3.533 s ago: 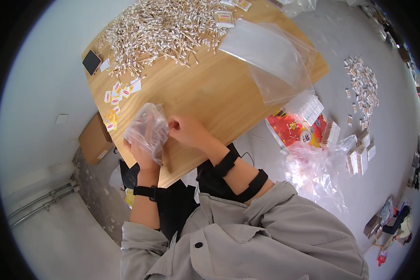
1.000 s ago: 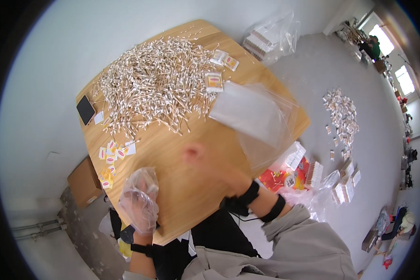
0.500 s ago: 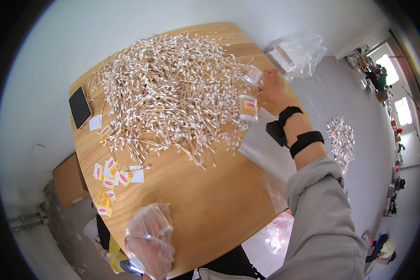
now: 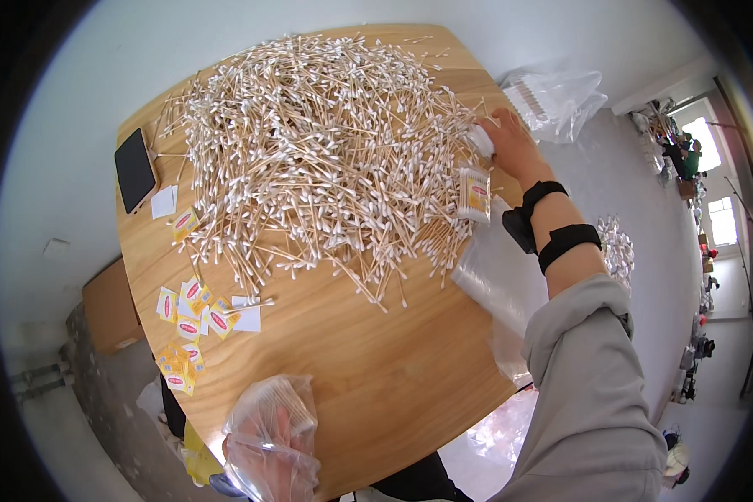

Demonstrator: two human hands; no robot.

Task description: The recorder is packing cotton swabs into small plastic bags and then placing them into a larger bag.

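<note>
A big loose pile of cotton swabs covers the far part of the wooden table. At the pile's right edge, my right hand has its fingers closed on a small clear packet with a white end showing. Just below it lies another clear packet of cotton swabs with a yellow label card. At the near left edge, my left hand shows through a clear plastic bag with swabs in it and grips it; whether the fingers are inside or behind the film is unclear.
Yellow and white label cards lie at the left, below a dark phone. Clear plastic sheeting drapes over the right edge. Beyond the far right corner is a bag of packets. More packets lie on the floor.
The packet in my right hand has turned, so its white end now shows. The whole view has shifted slightly. My left hand stays at the bag, its fingers showing more clearly.
</note>
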